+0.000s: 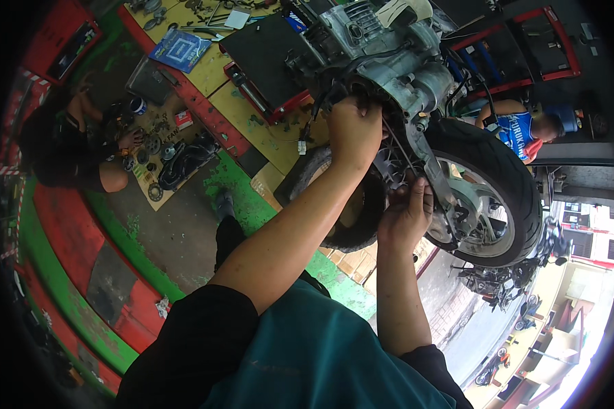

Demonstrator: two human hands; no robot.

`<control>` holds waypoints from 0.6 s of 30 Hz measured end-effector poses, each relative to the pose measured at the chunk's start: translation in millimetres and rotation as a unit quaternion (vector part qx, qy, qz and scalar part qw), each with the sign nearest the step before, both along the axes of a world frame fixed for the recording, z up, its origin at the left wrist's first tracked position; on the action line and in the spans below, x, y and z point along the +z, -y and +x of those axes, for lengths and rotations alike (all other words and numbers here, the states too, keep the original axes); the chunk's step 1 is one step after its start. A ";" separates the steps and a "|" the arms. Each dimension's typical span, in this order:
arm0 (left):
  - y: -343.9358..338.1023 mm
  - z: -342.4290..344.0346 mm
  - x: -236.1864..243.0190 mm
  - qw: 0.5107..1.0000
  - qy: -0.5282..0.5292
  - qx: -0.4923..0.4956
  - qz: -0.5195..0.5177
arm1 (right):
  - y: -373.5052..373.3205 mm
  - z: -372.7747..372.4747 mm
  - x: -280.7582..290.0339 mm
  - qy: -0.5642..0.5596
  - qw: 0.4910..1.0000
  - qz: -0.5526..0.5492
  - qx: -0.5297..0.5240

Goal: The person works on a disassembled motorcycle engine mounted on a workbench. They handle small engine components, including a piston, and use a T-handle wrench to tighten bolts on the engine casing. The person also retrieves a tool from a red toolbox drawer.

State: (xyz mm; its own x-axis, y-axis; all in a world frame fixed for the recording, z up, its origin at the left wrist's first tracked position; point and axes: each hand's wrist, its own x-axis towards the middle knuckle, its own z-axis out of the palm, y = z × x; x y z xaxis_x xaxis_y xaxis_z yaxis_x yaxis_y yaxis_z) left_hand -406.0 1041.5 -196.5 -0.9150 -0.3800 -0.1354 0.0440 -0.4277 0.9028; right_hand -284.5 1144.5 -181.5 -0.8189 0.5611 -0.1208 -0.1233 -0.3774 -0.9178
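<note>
Well, I judge this as close two-handed engine work: left hand (356, 133) under the engine (396, 75) beside the wheel (508, 174), its fingers hidden — can't tell — right hand's (408, 213) fingers nearly together; next calls for steadiness.

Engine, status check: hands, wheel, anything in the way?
Left hand at the engine, grip hidden. Right hand lower, near the wheel, grip unclear. Wheel appears mounted. Hands themselves block the closest view.
</note>
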 end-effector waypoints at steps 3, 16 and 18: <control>2.7 5.9 14.7 0.997 0.018 -0.019 0.070 | -5.4 2.5 1.4 -0.016 0.999 -0.039 0.024; 0.0 3.8 10.3 0.994 -0.010 0.023 -0.103 | -3.7 -2.0 -4.9 0.047 0.991 -0.118 0.033; -2.2 2.3 6.6 0.990 -0.020 0.035 -0.136 | -9.1 -7.4 -9.6 0.088 0.987 -0.130 0.020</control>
State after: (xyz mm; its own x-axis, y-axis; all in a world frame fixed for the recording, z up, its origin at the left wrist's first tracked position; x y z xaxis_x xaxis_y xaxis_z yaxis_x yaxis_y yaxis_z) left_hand -403.7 1043.8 -190.0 -0.8880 -0.4596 0.0160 0.1027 -0.1642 0.9811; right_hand -291.9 1153.7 -191.1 -0.7930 0.4608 -0.3985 0.0484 -0.6045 -0.7952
